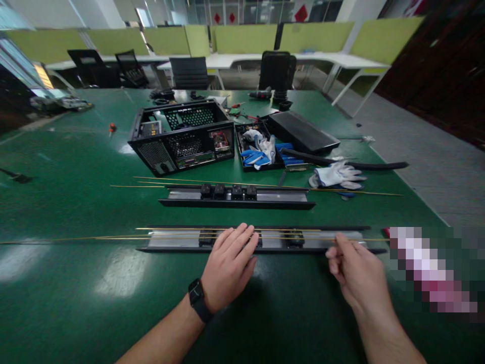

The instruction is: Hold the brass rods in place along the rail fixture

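My left hand (232, 265) lies palm down with straight fingers across the nearer dark-edged metal channel (170, 243), over one of its black blocks and several thin brass-coloured rods (113, 237). Near the channel's right end, my right hand (356, 273) pinches a thin rod between thumb and forefinger. The rods run lengthwise over the channel, and some stick out far to the left. Another black block (297, 238) sits inside between my hands. Behind it lies a shorter channel (280, 196) holding several black blocks (237, 191), with more thin rods (123, 186) along its back edge.
Farther back stand an open black computer case (178, 144) and a black tray (239, 146) with gloves in it. A flat black panel (303, 131), a dark strip (379, 165) and white gloves (337, 174) lie to the right. A pixelated patch covers the right side.
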Motion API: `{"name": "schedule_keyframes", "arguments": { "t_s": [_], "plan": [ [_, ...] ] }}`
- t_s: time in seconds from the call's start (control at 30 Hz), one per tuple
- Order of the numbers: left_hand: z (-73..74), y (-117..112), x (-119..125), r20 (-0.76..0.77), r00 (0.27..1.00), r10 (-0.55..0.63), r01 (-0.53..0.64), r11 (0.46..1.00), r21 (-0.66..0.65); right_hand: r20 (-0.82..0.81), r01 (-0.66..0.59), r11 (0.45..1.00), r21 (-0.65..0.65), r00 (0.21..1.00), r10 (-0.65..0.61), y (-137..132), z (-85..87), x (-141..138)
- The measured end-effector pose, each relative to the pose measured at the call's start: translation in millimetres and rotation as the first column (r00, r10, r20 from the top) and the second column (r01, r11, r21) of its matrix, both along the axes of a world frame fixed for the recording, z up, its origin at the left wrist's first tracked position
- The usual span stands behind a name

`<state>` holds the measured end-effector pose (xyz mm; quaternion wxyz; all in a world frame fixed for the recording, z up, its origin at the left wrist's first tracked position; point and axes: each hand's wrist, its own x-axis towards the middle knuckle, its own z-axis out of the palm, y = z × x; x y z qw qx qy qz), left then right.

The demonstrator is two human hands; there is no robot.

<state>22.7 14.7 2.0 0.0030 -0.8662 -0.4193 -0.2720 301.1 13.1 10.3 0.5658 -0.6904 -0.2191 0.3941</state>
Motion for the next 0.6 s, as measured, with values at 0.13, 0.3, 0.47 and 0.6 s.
{"name": "schedule_keyframes", "arguments": {
  "t_s": [0.13,0.3,0.47,0.6],
  "plan": [
    [-2.1,0.5,0.4,0.018,1.000,0.008,-0.008,1.000,0.015,0.009,-0.002,1.000,0.011,1.000,0.002,-1.3,0.4,-1.1],
    [-0.7,0.1,0.4,0.021,1.000,0.004,-0.004,1.000,0.011,0.003,-0.003,0.999,0.039,1.000,0.003,-4.4,-1.1,-1.4],
    [2.6,-2.0,-0.9,0.011,1.000,-0.009,0.008,1.000,0.029,0.024,-0.023,0.997,0.070,0.999,0.021,-6.0,-4.5,-0.4],
    [2.3,-4.5,-3.2,0.007,1.000,-0.015,0.015,0.999,0.041,0.018,-0.033,0.991,0.126,0.999,0.031,-7.3,-5.2,-0.3]
  ]
}}
